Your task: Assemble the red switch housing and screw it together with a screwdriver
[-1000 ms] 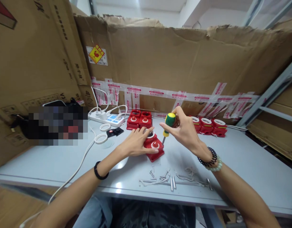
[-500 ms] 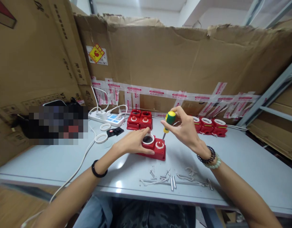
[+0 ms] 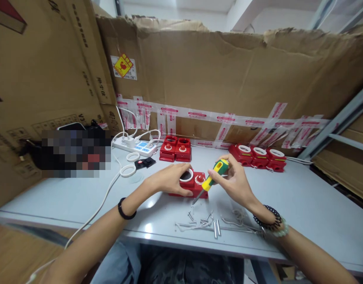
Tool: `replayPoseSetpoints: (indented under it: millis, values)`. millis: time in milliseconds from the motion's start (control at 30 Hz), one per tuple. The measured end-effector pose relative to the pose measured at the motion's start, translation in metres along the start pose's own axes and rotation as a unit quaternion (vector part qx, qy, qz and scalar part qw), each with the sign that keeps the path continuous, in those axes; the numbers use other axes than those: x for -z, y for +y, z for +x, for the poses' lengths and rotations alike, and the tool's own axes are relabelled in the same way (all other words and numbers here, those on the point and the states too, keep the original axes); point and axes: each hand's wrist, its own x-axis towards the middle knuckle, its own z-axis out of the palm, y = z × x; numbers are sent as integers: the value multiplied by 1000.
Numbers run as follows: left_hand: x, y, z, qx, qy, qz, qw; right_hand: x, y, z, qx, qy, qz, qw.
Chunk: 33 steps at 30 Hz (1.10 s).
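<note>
My left hand [image 3: 173,179] is closed around the left part of a red box [image 3: 202,192] with a white ring [image 3: 186,175] and a red knob [image 3: 200,179] on its top. The box rests on the table. In my right hand [image 3: 233,175] is a green and yellow screwdriver [image 3: 215,175], tilted with its handle up to the right. Its tip points down just in front of the box, close above a loose screw [image 3: 192,210]. Several more screws [image 3: 190,216] lie near it, beside two metal rods [image 3: 216,228].
Two red boxes [image 3: 175,149] stand behind. Three red units with white rings [image 3: 259,157] are at the back right. A white power strip [image 3: 135,146], white rings [image 3: 128,170] and black pieces [image 3: 145,162] lie to the left. Cardboard [image 3: 199,75] walls the back.
My right hand has tilted the screwdriver and brought its tip off the box's top, down and toward me to the screws. My left hand keeps its hold on the box.
</note>
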Motion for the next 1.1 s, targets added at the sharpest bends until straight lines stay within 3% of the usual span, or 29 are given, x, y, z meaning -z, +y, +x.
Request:
replayPoseSetpoints:
  millis: [200,433,600,833,1100]
  values:
    - [0,-1,1,5,-3,-23,1000,-4,5,0,24,-6,-34,999]
    - [0,-2,1,11,-10,-24,1000,0,2,1,1,4,3,1000]
    - [1,-2,1,15,-14,-32,999,14,-14,3,22,49,40,998]
    - [1,-4,0,18,-22,-30,999,39,-25,10,76,146,2,986]
    - [0,-5,1,23,-25,-27,999,39,-14,13,85,144,-10,986]
